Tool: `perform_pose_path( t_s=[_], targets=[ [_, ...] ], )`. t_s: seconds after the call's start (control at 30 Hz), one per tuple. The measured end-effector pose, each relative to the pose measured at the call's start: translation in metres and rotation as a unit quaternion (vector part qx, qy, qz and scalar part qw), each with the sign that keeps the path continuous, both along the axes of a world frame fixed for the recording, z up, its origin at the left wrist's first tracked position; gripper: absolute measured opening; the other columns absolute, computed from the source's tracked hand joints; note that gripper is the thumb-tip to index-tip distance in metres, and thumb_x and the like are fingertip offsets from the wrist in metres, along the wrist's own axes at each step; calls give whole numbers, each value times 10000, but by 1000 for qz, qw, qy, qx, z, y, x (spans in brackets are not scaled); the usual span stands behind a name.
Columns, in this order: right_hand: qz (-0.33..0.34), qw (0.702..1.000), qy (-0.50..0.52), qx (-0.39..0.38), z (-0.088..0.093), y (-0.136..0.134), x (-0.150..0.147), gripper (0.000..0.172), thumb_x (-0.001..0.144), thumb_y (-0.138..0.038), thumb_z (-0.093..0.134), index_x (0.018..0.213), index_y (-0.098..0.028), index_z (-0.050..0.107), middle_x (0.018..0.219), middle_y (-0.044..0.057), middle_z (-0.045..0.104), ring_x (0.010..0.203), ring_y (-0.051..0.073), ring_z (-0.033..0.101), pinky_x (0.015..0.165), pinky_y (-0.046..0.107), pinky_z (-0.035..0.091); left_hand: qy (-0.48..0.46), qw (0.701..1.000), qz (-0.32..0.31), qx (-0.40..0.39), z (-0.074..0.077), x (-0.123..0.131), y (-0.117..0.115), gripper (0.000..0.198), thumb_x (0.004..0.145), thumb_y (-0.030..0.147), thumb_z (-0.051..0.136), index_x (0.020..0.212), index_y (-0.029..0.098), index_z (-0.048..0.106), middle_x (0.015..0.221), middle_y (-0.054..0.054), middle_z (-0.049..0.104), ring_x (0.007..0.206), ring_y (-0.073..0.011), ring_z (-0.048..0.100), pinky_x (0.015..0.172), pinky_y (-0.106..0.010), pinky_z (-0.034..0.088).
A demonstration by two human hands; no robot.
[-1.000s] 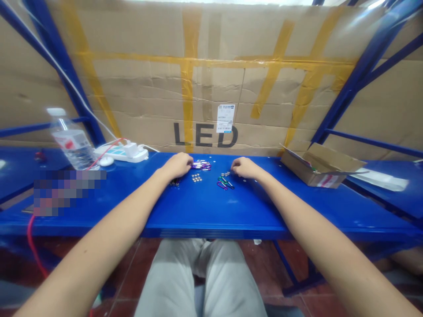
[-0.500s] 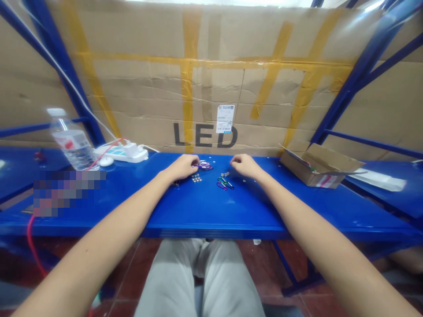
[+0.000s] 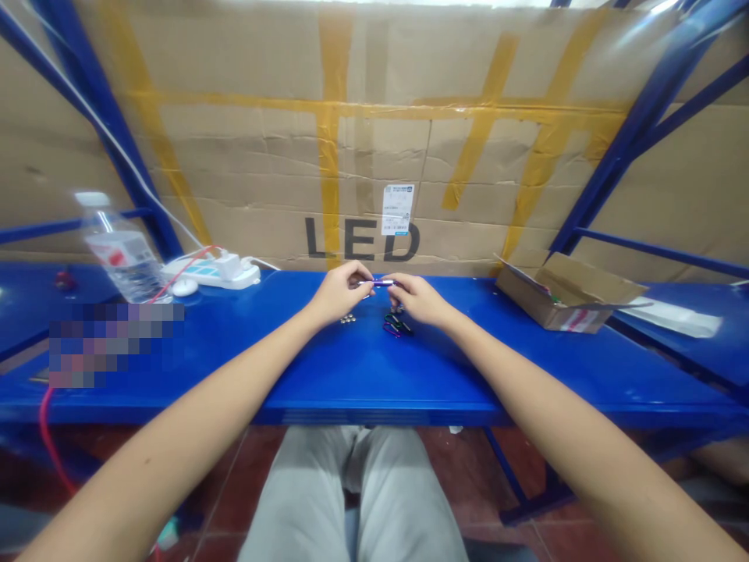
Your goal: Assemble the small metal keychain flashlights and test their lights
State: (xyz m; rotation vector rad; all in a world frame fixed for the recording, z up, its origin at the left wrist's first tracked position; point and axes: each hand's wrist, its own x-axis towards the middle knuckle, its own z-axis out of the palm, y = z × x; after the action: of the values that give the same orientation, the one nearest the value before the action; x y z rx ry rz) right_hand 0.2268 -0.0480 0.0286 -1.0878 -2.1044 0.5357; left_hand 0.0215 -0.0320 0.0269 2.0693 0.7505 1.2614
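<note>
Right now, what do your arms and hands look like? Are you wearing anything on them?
My left arm and right arm are bare, with no sleeves. I see no gloves, watch or bracelet on my left hand or right hand. The only clothing showing is light grey trousers.

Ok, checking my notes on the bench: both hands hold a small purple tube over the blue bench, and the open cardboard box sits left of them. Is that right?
No: the open cardboard box sits right of the left hand and right hand, not left, as the head view shows. The rest stands: they hold the small purple tube over the blue bench.
</note>
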Motion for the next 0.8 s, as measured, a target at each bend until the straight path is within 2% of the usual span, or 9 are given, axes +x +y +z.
perform_pose_path(
  t_s=[0.07, 0.17, 0.3, 0.37, 0.43, 0.53, 0.6, 0.7, 0.8],
  targets=[
    [7, 1000, -14, -3, 0, -1, 0, 214, 948, -234, 419, 981, -158, 617, 661, -14, 571, 625, 137, 538, 663, 254, 422, 27, 999, 0, 37, -2, 0, 1, 176, 819, 228, 660, 962, 161, 582, 945, -65, 689, 898, -189, 685, 840, -332, 539],
    [23, 999, -36, 7, 1, -5, -1, 199, 957, -263, 429, 923, -165, 599, 665, -11, 565, 646, 140, 528, 663, 249, 404, 105, 991, -2, 88, -4, 0, 0, 224, 833, 245, 669, 1033, 181, 589, 1021, -62, 693, 962, -196, 662, 873, -329, 513],
    [4, 997, -72, 34, 3, -7, -1, 230, 964, -286, 436, 787, -181, 539, 672, 6, 581, 681, 145, 520, 665, 243, 374, 188, 972, 22, 141, -2, 2, -5, 119, 920, 263, 574, 1002, 187, 616, 986, -55, 714, 921, -196, 659, 829, -312, 486],
    [-9, 992, -109, 54, 4, -7, 1, 246, 964, -279, 440, 753, -185, 524, 679, 15, 590, 669, 141, 503, 652, 242, 350, 208, 964, 43, 162, 0, 2, -6, 131, 951, 267, 525, 973, 186, 625, 966, -63, 720, 897, -199, 660, 808, -307, 474],
    [-13, 987, -140, 78, 5, -6, 2, 251, 961, -259, 440, 735, -184, 521, 690, 22, 598, 650, 135, 488, 641, 244, 329, 232, 955, 75, 168, 2, 3, -7, 203, 974, 273, 469, 877, 183, 622, 862, -66, 712, 815, -200, 651, 759, -307, 458],
    [-8, 984, -148, 97, 6, -6, 4, 246, 957, -249, 440, 740, -180, 533, 717, 31, 616, 652, 134, 496, 643, 245, 322, 231, 955, 112, 145, 3, 2, -7, 345, 992, 316, 415, 707, 186, 561, 675, -43, 645, 669, -180, 596, 674, -299, 423],
    [-6, 986, -137, 92, 5, -6, 4, 237, 956, -263, 448, 758, -180, 550, 727, 28, 622, 662, 135, 504, 648, 243, 326, 193, 969, 101, 115, 5, 0, -6, 368, 987, 349, 419, 680, 186, 540, 647, -25, 624, 646, -164, 573, 660, -284, 422],
    [-13, 990, -116, 79, 5, -5, 4, 240, 955, -293, 459, 768, -181, 559, 709, 13, 606, 659, 135, 504, 645, 242, 326, 123, 989, 56, 56, 5, -3, -1, 295, 961, 352, 457, 758, 177, 579, 696, -18, 640, 663, -151, 575, 680, -272, 453],
    [-26, 992, -103, 74, 4, -2, 7, 274, 958, -324, 459, 739, -182, 542, 670, 0, 575, 645, 136, 495, 633, 249, 315, 85, 996, 28, -11, 3, -9, 7, 183, 929, 299, 492, 885, 171, 616, 742, -26, 652, 659, -150, 584, 670, -278, 474]
  ],
)
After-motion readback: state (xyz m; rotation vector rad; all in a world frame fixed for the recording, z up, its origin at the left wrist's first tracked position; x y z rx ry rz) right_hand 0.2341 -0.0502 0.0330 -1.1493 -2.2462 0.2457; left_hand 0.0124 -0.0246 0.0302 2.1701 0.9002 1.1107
